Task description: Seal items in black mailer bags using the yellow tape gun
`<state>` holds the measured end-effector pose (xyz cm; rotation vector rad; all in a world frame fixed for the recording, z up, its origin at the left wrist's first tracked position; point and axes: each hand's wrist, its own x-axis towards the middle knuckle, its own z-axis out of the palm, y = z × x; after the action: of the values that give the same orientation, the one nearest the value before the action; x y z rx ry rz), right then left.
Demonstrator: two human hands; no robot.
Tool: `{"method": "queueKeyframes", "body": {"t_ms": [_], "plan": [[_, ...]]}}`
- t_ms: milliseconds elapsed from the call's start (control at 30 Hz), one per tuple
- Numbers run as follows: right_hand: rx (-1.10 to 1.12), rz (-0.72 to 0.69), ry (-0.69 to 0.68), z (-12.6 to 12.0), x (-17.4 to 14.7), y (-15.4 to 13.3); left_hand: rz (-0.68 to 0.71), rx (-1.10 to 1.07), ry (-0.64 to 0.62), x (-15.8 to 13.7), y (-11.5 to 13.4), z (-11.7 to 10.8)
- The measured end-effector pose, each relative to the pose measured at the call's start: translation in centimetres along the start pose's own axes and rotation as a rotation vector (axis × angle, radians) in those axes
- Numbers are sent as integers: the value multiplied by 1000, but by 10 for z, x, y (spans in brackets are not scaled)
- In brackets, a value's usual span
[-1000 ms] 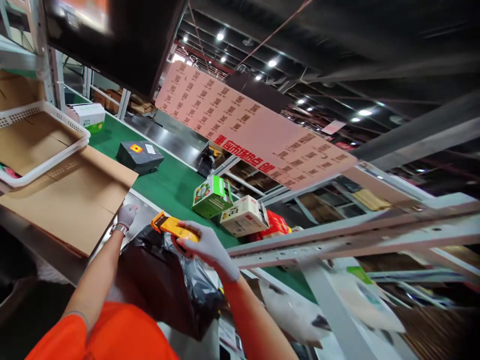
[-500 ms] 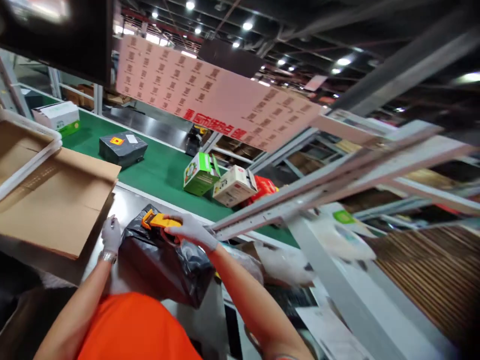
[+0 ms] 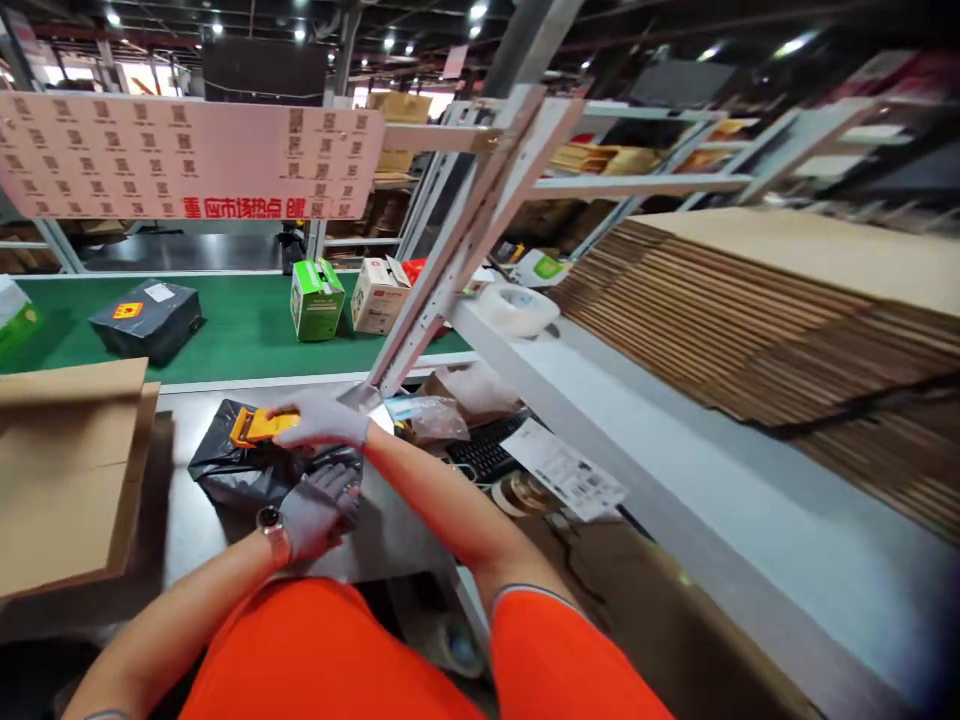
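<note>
A parcel wrapped in black plastic [image 3: 247, 478] lies on the metal worktable in front of me. My right hand [image 3: 319, 420], in a grey glove, is closed around an orange tape dispenser [image 3: 259, 427] whose head rests against the parcel's upper side. My left hand [image 3: 319, 510], gloved as well, lies against the near right end of the parcel on the black plastic. Its fingers are stretched out and point to the right. Part of the parcel is hidden behind both hands.
A green conveyor belt [image 3: 240, 335] runs behind the worktable. On it are a dark parcel [image 3: 146, 325], a green box [image 3: 317, 300] and a cream box [image 3: 379, 297]. An open carton [image 3: 67, 470] stands left. To the right are a metal post, papers [image 3: 562, 468], a keyboard and stacked cardboard [image 3: 750, 330].
My left hand has moved from the parcel's left side to its near right end. The parcel now lies turned and lower, the dispenser still in my right hand. The view has swung right.
</note>
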<state>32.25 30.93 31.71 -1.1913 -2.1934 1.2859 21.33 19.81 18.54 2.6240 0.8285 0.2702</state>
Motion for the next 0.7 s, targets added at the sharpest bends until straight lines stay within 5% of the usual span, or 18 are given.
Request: {"method": "queueKeyframes", "body": {"t_ms": [200,333,500,600,700], "plan": [[26,162,196,-66,-164,65,-59,70,31,-23,-13,3],[56,363,320,-64,-249,121,-35,110,75,-37,-15,13],[206,420,418,-5,-251,172,-89,165,387,-96,-60,-6],[298,421,514,27,-236,193,-401,241,575,-136,-112,-25],[336,415,538,44,-230,214,-584,124,581,-159,-161,-29]]}}
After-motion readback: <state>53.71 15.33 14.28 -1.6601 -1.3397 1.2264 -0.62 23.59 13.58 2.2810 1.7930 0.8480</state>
